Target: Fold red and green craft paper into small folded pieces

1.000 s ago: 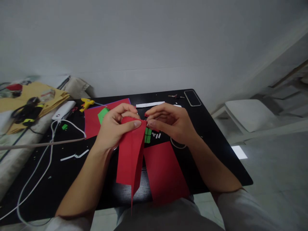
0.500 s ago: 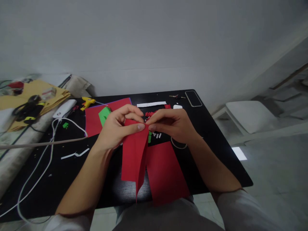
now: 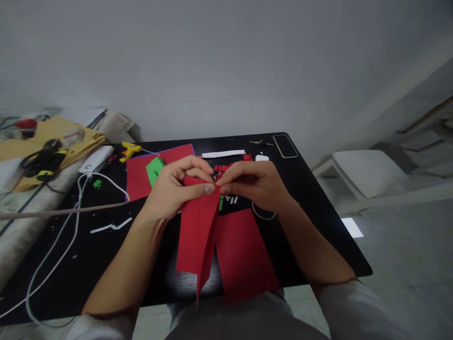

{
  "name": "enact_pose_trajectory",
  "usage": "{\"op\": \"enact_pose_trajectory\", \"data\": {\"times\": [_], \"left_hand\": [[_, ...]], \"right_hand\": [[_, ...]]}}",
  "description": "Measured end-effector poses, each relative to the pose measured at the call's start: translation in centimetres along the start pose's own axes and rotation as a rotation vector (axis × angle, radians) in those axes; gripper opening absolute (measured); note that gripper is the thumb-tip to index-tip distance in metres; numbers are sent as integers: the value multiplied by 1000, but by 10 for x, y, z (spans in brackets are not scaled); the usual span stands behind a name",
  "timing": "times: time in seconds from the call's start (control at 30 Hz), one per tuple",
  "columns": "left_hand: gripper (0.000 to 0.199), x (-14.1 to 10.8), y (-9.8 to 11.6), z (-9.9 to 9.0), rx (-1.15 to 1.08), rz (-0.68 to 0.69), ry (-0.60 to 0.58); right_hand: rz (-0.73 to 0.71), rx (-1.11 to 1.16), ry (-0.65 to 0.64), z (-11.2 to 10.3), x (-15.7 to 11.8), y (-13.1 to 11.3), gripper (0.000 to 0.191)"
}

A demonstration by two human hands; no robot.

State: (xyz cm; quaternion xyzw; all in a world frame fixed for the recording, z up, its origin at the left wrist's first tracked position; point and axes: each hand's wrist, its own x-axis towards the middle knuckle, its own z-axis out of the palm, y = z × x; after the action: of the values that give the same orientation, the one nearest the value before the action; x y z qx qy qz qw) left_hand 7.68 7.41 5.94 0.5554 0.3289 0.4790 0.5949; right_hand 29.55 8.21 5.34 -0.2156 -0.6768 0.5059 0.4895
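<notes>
A creased sheet of red paper [image 3: 198,226] hangs from my fingers above the table, its lower end fanned into folds. My left hand [image 3: 179,186] pinches its top edge between thumb and fingers. Close against it, my right hand [image 3: 253,184] pinches the top right corner of the same sheet. The two sets of fingertips almost meet there and partly hide the paper's edge. Below and to the right, a second red sheet [image 3: 246,255] lies flat on the black table [image 3: 163,283], reaching its front edge.
Behind my hands lie red paper strips [image 3: 224,167], a white strip [image 3: 223,154], keys [image 3: 261,142] and a phone [image 3: 285,146]. To the left are green paper [image 3: 155,170], a yellow glue gun [image 3: 130,151] and a white cable [image 3: 76,226]. A white stool [image 3: 368,172] stands right.
The lower end of the held red paper has swung slightly left and down. Both hands keep their pinch in nearly the same place.
</notes>
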Motion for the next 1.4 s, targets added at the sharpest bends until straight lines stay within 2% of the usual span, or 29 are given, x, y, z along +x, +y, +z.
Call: {"op": "enact_pose_trajectory", "data": {"times": [0.63,1.03,1.23,1.4], "left_hand": [[28,-2,0,0,135,52,17],[27,-1,0,1,222,106,81],[27,-2,-1,2,314,162,106],[26,-4,-1,1,243,110,120]], "right_hand": [[29,-26,-8,-1,1,-2,11],[228,46,-13,3,-2,-9,20],[200,-98,18,9,-4,-9,20],[180,-108,52,5,-3,-8,19]]}}
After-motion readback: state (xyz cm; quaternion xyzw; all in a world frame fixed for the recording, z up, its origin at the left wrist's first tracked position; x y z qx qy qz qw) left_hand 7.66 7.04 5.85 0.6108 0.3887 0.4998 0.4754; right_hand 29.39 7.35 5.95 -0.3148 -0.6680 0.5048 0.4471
